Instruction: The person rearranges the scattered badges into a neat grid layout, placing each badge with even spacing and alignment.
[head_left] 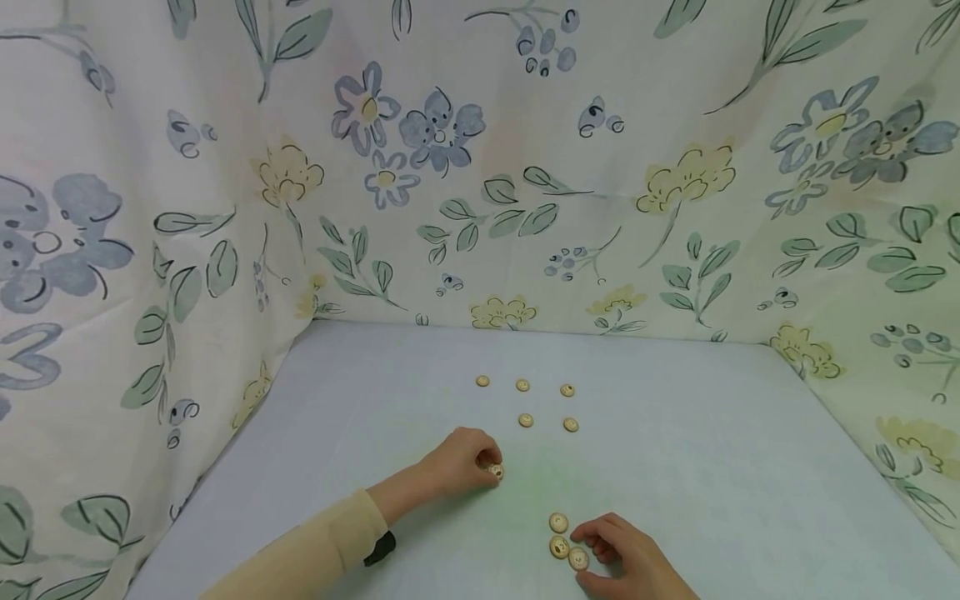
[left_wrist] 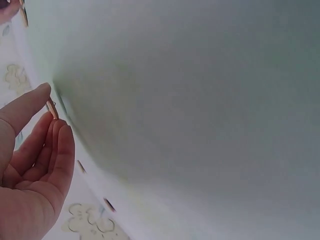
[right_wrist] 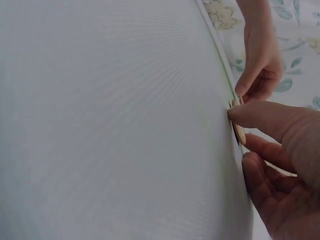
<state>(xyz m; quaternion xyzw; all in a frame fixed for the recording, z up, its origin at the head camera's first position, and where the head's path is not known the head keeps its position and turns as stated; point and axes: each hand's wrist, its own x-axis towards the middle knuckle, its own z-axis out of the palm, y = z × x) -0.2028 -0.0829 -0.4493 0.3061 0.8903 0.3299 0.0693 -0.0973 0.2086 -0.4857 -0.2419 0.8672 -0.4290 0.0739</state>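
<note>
Round pale wooden buttons lie on a white table. In the head view my left hand (head_left: 465,460) pinches a wooden button (head_left: 496,472) between thumb and fingers; the left wrist view shows this button (left_wrist: 52,108) edge-on. My right hand (head_left: 626,554) is lower right, with thumb and index finger curled about another button (head_left: 578,558) at table level. The right wrist view shows that button (right_wrist: 239,131) between thumb and fingers. Close by its fingertips lie two more buttons, an upper one (head_left: 558,522) and a lower one (head_left: 559,547).
Farther back, three buttons form a row: left (head_left: 482,381), middle (head_left: 522,385) and right (head_left: 567,390). Two others, one left (head_left: 526,420) and one right (head_left: 571,424), lie in front of it. Flower-patterned cloth (head_left: 480,250) hangs behind and along both sides of the table (head_left: 712,442).
</note>
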